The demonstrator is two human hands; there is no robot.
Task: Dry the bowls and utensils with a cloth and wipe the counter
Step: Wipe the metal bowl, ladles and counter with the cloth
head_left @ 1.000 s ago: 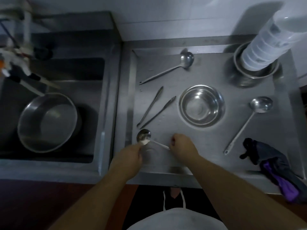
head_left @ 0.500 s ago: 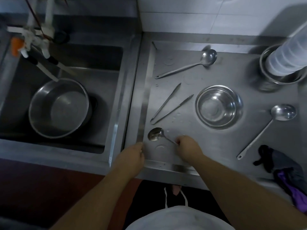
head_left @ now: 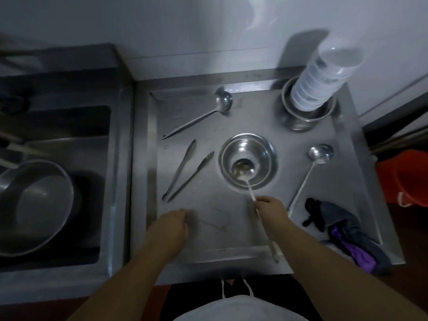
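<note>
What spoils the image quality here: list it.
Head view: dim overall, with glare on the counter's back edge; wide-angle bending at the sink; stacked containers cast a wall shadow; left hand soft, slightly motion-blurred.

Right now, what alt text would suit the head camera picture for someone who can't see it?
A right hand holds a ladle by its handle, scoop inside a steel bowl on a metal counter. The left hand rests near tongs; a dark cloth lies to the right.
</note>
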